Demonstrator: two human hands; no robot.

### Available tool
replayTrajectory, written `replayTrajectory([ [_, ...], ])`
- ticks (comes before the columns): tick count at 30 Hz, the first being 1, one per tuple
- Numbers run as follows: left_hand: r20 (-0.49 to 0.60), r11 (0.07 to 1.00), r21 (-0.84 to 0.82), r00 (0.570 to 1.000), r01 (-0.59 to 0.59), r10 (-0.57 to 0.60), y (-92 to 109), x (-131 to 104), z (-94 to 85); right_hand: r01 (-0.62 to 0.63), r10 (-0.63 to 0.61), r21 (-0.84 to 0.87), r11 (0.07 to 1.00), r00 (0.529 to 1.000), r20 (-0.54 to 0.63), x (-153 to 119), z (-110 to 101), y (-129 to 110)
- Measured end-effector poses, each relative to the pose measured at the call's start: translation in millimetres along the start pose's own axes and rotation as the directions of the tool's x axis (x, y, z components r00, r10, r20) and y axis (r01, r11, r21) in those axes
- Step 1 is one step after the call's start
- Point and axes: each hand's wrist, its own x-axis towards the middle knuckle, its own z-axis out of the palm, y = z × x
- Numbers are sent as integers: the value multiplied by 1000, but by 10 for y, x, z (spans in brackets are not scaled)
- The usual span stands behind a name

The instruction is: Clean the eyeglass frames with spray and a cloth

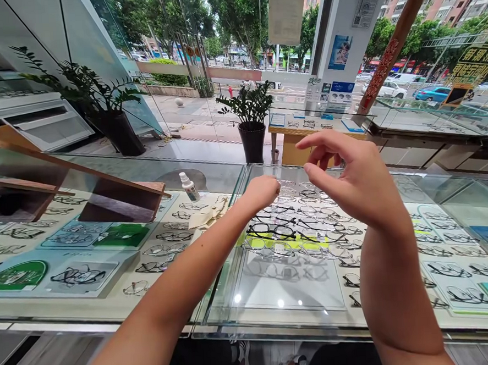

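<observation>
Rows of eyeglasses [272,231] rest on top of the glass display case [227,310], in front of me. My left hand [263,192] is curled at the far left end of these rows, beside the farthest pairs; what its fingers hold, if anything, is too small to tell. Raised above the right side of the rows is my right hand [344,171], its thumb and fingers apart and nothing between them. A white spray bottle [189,187] stands left of my left hand, with a crumpled beige cloth [208,215] near it.
More glasses lie inside the case on trays [82,278] at left and right. A wooden-edged mirror or stand [123,203] leans at the left. Potted plants [253,140] stand beyond the counter, before the glass front.
</observation>
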Motion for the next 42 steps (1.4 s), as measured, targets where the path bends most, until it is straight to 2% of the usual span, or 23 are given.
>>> replayTrajectory([
  [6,-16,999,-24,1000,25,-25,-33,44,147,1,-1,15,1000,1000,-6,-1,3,-25],
  [10,-30,999,-37,999,13,-14,-32,45,131,-10,10,25,1000,1000,-10,-4,6,-40],
  [14,-54,999,-50,998,13,-15,-78,-7,-39,-12,12,29,1000,1000,-12,-6,2,-52],
  [16,-83,997,-77,997,5,-12,-142,-66,-193,-15,15,30,999,1000,-17,-4,-4,-58],
  [18,-152,981,-194,988,-14,-16,-216,-150,-389,-28,29,36,999,999,-23,-1,-9,-62],
  [20,-268,911,-408,961,-56,-61,-264,-255,-604,-61,63,49,997,997,-34,4,-4,-57],
  [21,-334,849,-521,937,-93,-102,-267,-311,-708,-79,82,57,995,996,-42,7,4,-51],
  [24,-476,571,-773,848,-276,-235,-173,-481,-963,-120,126,87,989,990,-66,19,52,-19],
  [27,-509,280,-853,822,-441,-255,26,-634,-1107,-144,155,118,982,984,-86,33,121,7],
  [29,-516,170,-857,818,-487,-255,160,-721,-1154,-152,167,139,979,981,-100,38,163,6],
  [33,-542,87,-838,804,-538,-246,335,-835,-1189,-126,157,228,966,980,-123,34,210,-40],
  [36,-546,63,-836,816,-545,-192,384,-875,-1197,-94,142,295,951,979,-147,26,222,-74],
  [39,-545,58,-838,824,-543,-158,391,-893,-1194,-85,142,310,947,975,-168,20,231,-82],
  [42,-557,100,-830,817,-548,-147,377,-900,-1178,-90,151,314,945,973,-175,17,242,-72],
])
